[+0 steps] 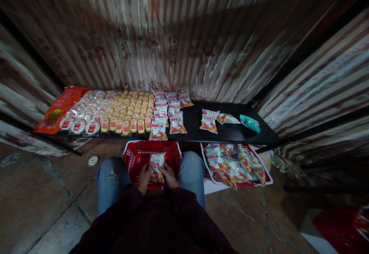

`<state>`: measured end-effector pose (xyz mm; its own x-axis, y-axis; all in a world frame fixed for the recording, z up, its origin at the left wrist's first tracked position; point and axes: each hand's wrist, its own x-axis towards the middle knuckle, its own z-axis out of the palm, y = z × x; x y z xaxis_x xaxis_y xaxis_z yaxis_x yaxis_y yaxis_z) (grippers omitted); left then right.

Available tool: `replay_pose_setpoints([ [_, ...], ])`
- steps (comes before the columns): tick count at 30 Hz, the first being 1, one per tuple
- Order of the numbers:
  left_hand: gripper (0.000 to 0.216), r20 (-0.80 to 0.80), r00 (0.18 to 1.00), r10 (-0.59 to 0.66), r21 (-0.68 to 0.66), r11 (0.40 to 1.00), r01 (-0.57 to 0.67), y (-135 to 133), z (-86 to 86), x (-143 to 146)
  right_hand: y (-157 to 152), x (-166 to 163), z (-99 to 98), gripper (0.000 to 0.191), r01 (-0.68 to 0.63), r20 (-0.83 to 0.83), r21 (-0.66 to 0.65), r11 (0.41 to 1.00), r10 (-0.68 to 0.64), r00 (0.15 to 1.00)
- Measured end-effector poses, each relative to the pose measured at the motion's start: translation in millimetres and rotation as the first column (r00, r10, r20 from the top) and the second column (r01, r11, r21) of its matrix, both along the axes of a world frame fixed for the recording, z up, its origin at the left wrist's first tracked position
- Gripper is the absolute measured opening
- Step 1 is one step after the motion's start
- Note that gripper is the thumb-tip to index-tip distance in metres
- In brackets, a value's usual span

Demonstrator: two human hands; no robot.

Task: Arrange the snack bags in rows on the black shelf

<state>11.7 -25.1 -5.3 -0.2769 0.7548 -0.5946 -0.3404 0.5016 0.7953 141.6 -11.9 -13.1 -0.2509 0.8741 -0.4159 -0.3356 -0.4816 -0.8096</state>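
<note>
Between my knees, a white-and-orange snack bag (157,162) is held upright over a red plastic basket (133,158). My left hand (145,178) grips the bag's left edge, and my right hand (169,175) has its right side, fingers closed against the wrapper. Just beyond the basket runs a black shelf (193,125). On its middle, similar snack bags (158,127) lie in overlapping rows. One more bag (209,121) rests apart to the right, beside a tilted bag (228,118) and a teal packet (250,123).
Rows of yellow wrapped cakes (126,126) and round white wrapped cakes (77,126) fill the shelf's left part, beside an orange packet (56,112). A second red basket (269,179) heaped with snack bags stands right of my knee. One round cake (93,161) lies on the floor.
</note>
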Motion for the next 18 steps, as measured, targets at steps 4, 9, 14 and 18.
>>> replay_pose_setpoints([
  [4, 0.044, 0.237, 0.970, -0.053, 0.013, 0.999, 0.052, -2, 16.9, 2, 1, -1, 3.4, 0.051, 0.060, -0.058, -0.011, 0.998, -0.060, 0.997],
  [9, 0.045, 0.320, 0.945, -0.073, -0.014, 0.997, 0.081, -1, 29.0, 3, 0, -3, 18.7, 0.045, 0.034, -0.134, -0.060, 0.998, -0.042, 0.990],
  [14, 0.043, 0.317, 0.946, -0.072, -0.002, 0.997, 0.077, 1, 29.9, 1, -1, -1, 32.0, 0.046, 0.011, -0.155, -0.066, 0.998, -0.021, 0.988],
  [18, 0.049, 0.286, 0.957, -0.059, 0.052, 0.998, 0.046, 1, 34.5, 3, -1, 0, 32.2, 0.048, -0.003, -0.188, -0.047, 0.999, -0.006, 0.982],
])
